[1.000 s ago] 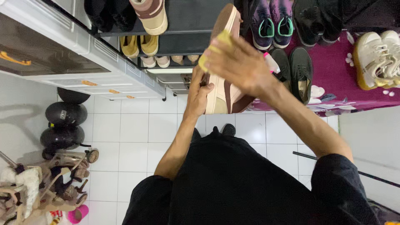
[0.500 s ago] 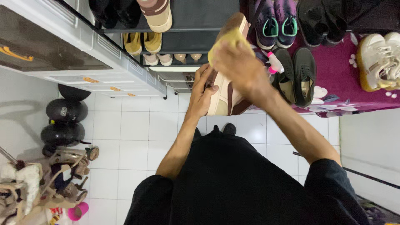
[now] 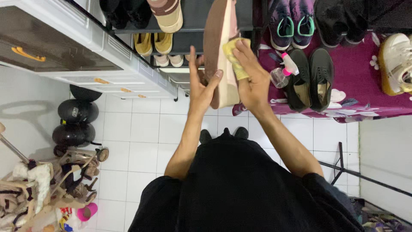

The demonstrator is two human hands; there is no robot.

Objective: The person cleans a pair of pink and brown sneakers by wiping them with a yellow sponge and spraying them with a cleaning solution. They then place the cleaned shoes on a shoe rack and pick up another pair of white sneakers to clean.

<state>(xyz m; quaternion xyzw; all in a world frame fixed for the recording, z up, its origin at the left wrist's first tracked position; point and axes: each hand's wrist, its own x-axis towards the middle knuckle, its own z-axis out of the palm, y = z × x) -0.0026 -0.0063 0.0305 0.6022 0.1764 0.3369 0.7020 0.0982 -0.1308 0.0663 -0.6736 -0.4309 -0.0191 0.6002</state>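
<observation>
Compared with a moment ago, I am seeing the shoe (image 3: 221,51) turned more upright, its brown sole facing 9 o'clock, and the right hand (image 3: 253,81) has slid its yellow cloth (image 3: 235,58) from the top of the shoe down onto the pale side, so I judge the wiping is moving along to a new part. The left hand (image 3: 201,83) is bracing the shoe from 8 o'clock with long fingers half open against the sole, while the right hand is closing on the cloth, wrist bent, just at 9 o'clock of the spray bottle (image 3: 283,71) and the black shoes (image 3: 311,79).
</observation>
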